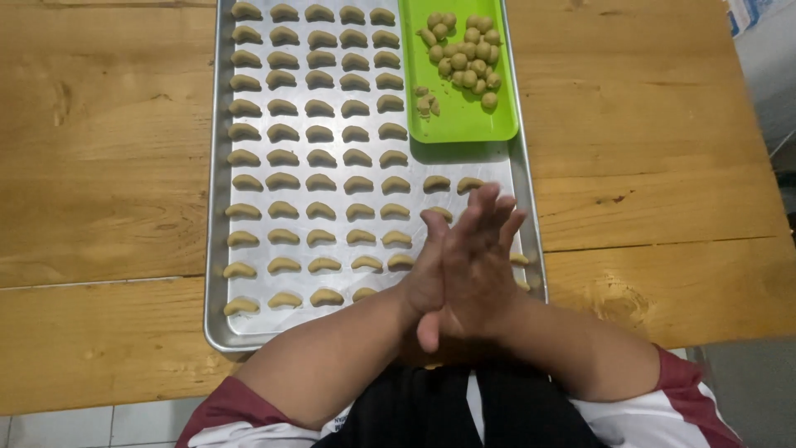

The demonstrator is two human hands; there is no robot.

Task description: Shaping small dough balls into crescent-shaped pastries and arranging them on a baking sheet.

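Where palms meet: left hand (pixel 435 270) & right hand (pixel 481 265) pressed flat together above the near right corner of the metal tray (pixel 217 249).
Fingers: straight, held together, pointing toward the far edge; nothing visibly clamped, tho a bit of dough between the palms can't be ruled out, view blocked.
Tray: long, lies on the wooden desk (pixel 108 166), reaching from near edge to far edge.
Crescent dough pieces (pixel 319 158): neat rows across the tray, left side full; a few by the near right corner partly hidden under the hands.
Green tray (pixel 464 124): rests on the metal tray's far right corner.
Dough balls (pixel 466 58): heaped on the green tray, w/ a few crumbly bits just left.
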